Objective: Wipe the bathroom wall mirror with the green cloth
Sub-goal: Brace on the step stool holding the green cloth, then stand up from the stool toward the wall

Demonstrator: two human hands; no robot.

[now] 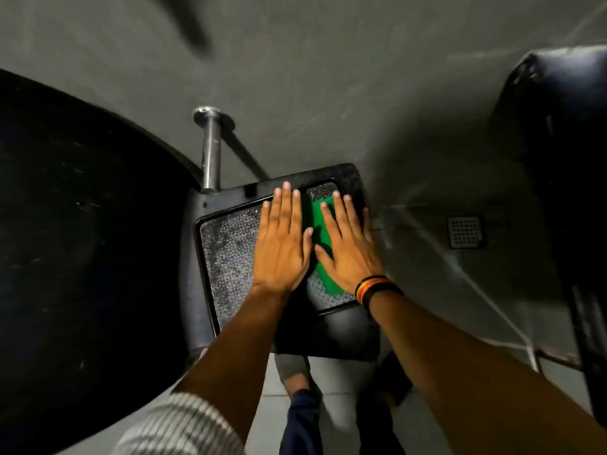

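Note:
The green cloth (321, 217) lies flat on the patterned top of a black square stand (226, 254) below me. My right hand (348, 254), with coloured bands at the wrist, rests flat on the cloth with fingers spread. My left hand (281, 244) lies flat beside it on the stand's top, its thumb touching the cloth's left edge. Neither hand grips anything. Most of the cloth is hidden under my right palm. No mirror is in view.
A large black round basin (82, 224) fills the left side. A chrome pipe (212, 149) rises just behind the stand. A square floor drain (465, 232) sits to the right, and a bulky black object (558, 142) stands at the far right. My feet (292, 369) are on pale tiles.

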